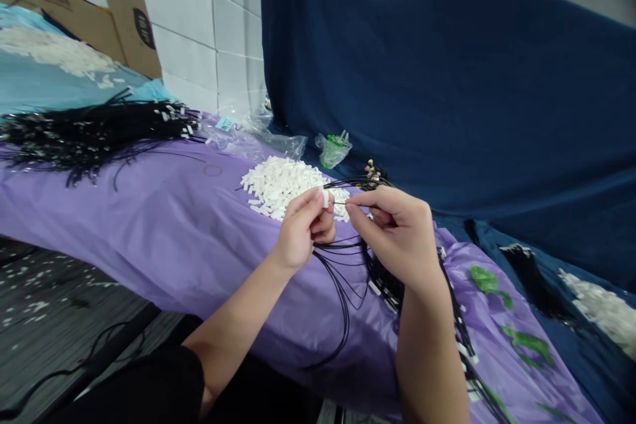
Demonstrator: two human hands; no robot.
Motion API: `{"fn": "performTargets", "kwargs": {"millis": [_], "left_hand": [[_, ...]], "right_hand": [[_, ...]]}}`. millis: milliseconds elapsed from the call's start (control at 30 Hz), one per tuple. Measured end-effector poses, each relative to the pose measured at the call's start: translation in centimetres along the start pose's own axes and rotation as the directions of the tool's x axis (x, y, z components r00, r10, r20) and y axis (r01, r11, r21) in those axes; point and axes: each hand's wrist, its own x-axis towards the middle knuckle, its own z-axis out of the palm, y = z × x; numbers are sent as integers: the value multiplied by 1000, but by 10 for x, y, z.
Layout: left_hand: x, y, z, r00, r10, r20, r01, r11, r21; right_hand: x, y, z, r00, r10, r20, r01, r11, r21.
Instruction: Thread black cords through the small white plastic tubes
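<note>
Between the thumb and fingers of my left hand (301, 225) is a small white plastic piece (326, 199). My right hand (397, 228) pinches a thin black cord (340, 203) that runs to the white piece; whether its end sits inside the piece is too small to tell. More black cords (342, 298) hang in loops below my left hand. Right behind my hands lies a heap of small white pieces (281, 182). A bundle of black cords with white pieces on them (385, 285) lies partly hidden under my right wrist.
A thick black cord bundle (89, 132) lies at the left on the purple cloth (173, 232). Behind the heap are clear plastic bags (278, 142) and a green-and-clear bag (334, 149). A dark blue curtain (447, 66) hangs behind; white boxes (183, 20) stand at the back left.
</note>
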Motion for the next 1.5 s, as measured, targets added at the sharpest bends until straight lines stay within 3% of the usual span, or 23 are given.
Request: {"fn": "performTargets", "kwargs": {"millis": [233,900,1167,1500], "left_hand": [[0,2,0,1000,-18,25,18,1000,3],[0,2,1,998,-24,62,23,1000,15],[1,1,1,997,-56,54,54,998,37],[1,4,5,998,-58,11,58,998,32]], "right_hand": [[-1,1,1,998,-59,-14,59,998,-3],[0,0,-2,997,-74,-1,74,997,-29],[-1,0,0,990,-137,21,138,982,-126],[-5,-2,7,991,-106,77,123,958,-261]]}}
